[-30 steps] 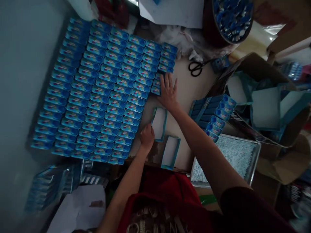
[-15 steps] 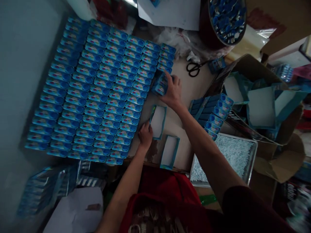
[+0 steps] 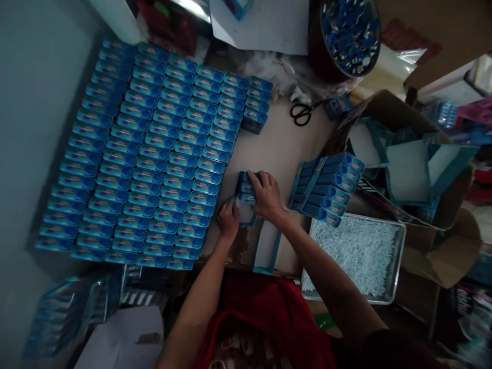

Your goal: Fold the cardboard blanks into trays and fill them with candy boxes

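Note:
My right hand [image 3: 268, 196] is closed around a short row of small blue flat packs [image 3: 248, 190], which it holds in the upper end of a shallow open box [image 3: 246, 220] with a white inside. My left hand [image 3: 228, 219] pinches the left wall of that same box. Beside it, nearer my body, lies a second open box [image 3: 267, 245], partly hidden by my right wrist. To the left, many matching blue packs [image 3: 154, 148] stand in tight columns. The end of the shortest column, at the upper right, shows the blue side of a pack [image 3: 253, 125].
Filled blue boxes [image 3: 326, 189] stand stacked on the right, above a metal tray of pale pellets [image 3: 353, 256]. A carton [image 3: 442, 205] holds more open boxes. Black-handled scissors [image 3: 302, 114] and a pot of blue caps [image 3: 351, 36] are at the back.
My right hand has carried a group of packs from the short column's end down to the open box. My left hand stays at the box wall. The view has shifted slightly.

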`<state>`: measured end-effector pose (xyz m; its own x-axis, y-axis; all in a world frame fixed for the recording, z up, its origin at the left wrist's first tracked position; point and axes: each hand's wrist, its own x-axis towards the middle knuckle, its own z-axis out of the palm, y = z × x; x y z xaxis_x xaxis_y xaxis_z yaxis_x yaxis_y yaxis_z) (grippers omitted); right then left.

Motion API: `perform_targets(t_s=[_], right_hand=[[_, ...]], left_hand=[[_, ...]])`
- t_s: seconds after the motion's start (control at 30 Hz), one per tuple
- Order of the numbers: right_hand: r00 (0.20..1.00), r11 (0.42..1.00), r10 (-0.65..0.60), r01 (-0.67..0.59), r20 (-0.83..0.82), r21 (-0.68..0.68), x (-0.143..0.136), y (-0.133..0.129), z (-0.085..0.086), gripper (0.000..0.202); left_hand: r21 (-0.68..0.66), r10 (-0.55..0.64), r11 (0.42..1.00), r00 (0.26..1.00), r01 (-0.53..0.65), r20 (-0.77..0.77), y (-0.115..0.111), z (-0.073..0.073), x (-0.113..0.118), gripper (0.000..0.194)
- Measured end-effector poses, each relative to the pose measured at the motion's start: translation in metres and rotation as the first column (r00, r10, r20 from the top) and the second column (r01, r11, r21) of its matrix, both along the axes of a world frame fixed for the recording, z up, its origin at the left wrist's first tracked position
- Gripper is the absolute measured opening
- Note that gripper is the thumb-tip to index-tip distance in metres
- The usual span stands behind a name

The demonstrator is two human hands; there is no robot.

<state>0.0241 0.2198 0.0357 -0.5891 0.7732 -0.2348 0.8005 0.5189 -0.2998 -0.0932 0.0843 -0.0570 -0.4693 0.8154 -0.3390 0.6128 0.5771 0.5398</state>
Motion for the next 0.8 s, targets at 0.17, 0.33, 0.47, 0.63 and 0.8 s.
perform_targets(t_s=[0.17, 0.33, 0.47, 0.63, 0.8], right_hand=[[0.993, 0.999, 0.050, -0.050, 0.109, -0.004, -0.012, -0.009, 0.001, 0.110], [0.999, 0.999, -0.023, 0.024, -0.029, 0.028, -0.021, 0.081, 0.018, 0.109], [0.993, 0.978, -0.103, 0.110, -0.048, 0.179, -0.051, 0.194, 0.002, 0.108], [0.997, 0.978, -0.053, 0.040, 0.057, 0.206, -0.075, 0.248, -0.030, 0.109], [0.999, 0.974, -0.015, 0.004, 0.044, 0.227, -0.071, 0.225, -0.030, 0.096]], left_hand=[[0.009, -0.037, 0.999, 0.999, 0.036, 0.012, -0.002, -0.002, 0.002, 0.045], [0.066, 0.000, 0.998, 0.996, -0.006, 0.088, -0.017, 0.001, 0.001, 0.051], [0.103, 0.058, 0.992, 0.989, -0.072, 0.134, -0.044, 0.010, 0.001, 0.057], [0.235, -0.051, 0.972, 0.994, 0.026, 0.102, -0.072, 0.037, 0.013, 0.047], [0.302, -0.117, 0.949, 0.991, 0.094, 0.059, -0.083, 0.048, 0.023, 0.037]])
